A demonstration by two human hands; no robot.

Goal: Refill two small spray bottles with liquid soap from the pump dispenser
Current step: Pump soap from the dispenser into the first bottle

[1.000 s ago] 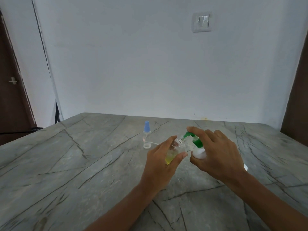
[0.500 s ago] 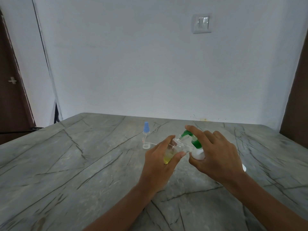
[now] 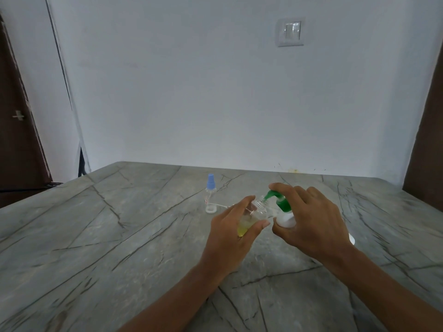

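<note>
Hardly anything has shifted: left hand [image 3: 230,236] fingers still wrap the tilted spray bottle [image 3: 251,218], mouth at the pump dispenser [image 3: 284,213] nozzle; right hand [image 3: 311,224] grips the dispenser, forefinger on top. Press slowly, keeping alignment.

Most likely a room in a home: a plain white painted wall [image 3: 191,92] with a domestic switch plate [image 3: 290,32], a dark wooden door [image 3: 16,152] with a lever handle [image 3: 18,115] at the left, a grey veined stone table [image 3: 96,236], and household items: a soap pump dispenser [image 3: 284,207] and a small blue-capped spray bottle [image 3: 210,195]
</note>
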